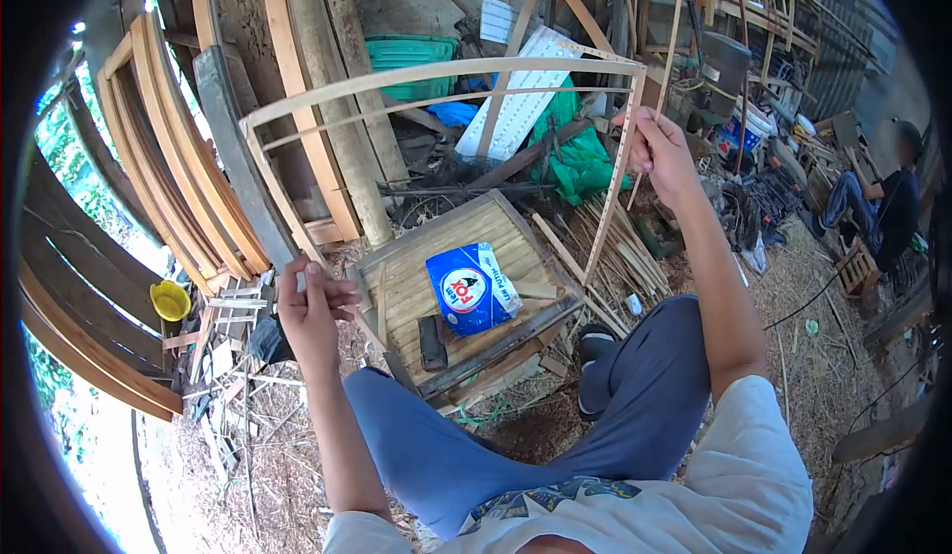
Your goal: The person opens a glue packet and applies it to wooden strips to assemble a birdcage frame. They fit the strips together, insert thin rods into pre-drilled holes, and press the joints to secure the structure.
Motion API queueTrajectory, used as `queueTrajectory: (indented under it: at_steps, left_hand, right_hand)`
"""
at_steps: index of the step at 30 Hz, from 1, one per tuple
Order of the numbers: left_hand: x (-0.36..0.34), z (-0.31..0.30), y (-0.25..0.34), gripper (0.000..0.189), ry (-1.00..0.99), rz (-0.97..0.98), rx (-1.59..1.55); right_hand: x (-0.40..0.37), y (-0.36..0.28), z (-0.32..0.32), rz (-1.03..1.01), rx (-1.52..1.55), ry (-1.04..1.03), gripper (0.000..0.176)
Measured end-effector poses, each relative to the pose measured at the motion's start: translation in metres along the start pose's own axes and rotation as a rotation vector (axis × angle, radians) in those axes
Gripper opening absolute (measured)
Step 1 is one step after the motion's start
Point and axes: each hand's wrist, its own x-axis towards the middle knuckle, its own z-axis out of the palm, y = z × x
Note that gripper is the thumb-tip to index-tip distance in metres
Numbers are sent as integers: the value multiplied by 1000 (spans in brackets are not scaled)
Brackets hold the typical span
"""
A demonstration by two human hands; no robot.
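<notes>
A slim wooden frame [436, 70] with a curved top bar and a thinner inner strip stands raised in front of me. My right hand [662, 155] has its fingers curled on the frame's right upright, near the top corner. My left hand [315, 306] is lower down on the left upright, which passes between thumb and fingers. Below the frame, a blue and white glue packet [466, 291] lies on a slatted wooden panel [402, 266]. Beside the packet sits a dark block [432, 343], close to my left knee.
Curved wooden pieces [188, 157] lean at the left, with a yellow bowl [171, 300] nearby. A green tub [407, 63], white perforated sheet [521, 88] and green plastic [580, 157] lie behind. Thin sticks [615, 237] are piled right of the panel. Another person [892, 197] sits far right.
</notes>
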Motion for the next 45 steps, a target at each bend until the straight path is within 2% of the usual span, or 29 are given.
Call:
queueTrajectory:
  at_steps: [2, 5, 6, 9, 10, 14, 17, 20, 25, 28, 35, 38, 42, 45]
  left_hand:
    - [11, -4, 8, 25, -22, 20, -14]
    - [26, 3, 40, 27, 83, 119, -42]
    - [36, -6, 40, 32, 32, 97, -30]
    - [55, -10, 61, 37, 92, 156, -37]
    - [62, -13, 67, 45, 77, 171, -42]
    - [89, -11, 97, 49, 93, 208, -285]
    - [132, -16, 91, 52, 51, 234, -462]
    - [160, -11, 92, 52, 36, 267, -498]
    - [206, -1, 98, 39, 2, 168, -652]
    - [233, 11, 97, 30, -66, 119, -704]
    - [255, 41, 101, 15, -62, 106, -774]
    - [251, 53, 115, 20, -74, 231, -738]
    - [232, 61, 127, 29, -155, 254, -679]
    - [219, 69, 124, 31, -223, 276, -650]
  right_hand:
    - [0, -3, 0, -26, 8, 8, 35]
    - [-5, -10, 7, -76, 26, 38, 31]
    - [-6, -11, 12, -90, 33, 51, 29]
    - [-6, -6, 23, -120, 24, 64, 25]
    - [-8, -5, 28, -101, 17, 68, 22]
    - [-14, 10, 50, 47, 17, 51, 20]
    - [-23, 29, 69, 140, 56, 1, 21]
    - [-33, 47, 90, 267, 107, -35, 24]
    - [-45, 70, 107, 425, 140, -119, 25]
    - [-48, 84, 110, 441, 114, -203, 25]
    - [-47, 106, 106, 562, 24, -355, 27]
    - [-44, 106, 96, 642, -47, -459, 28]
    - [-37, 99, 78, 813, -164, -645, 31]
    - [-30, 86, 66, 911, -279, -675, 32]
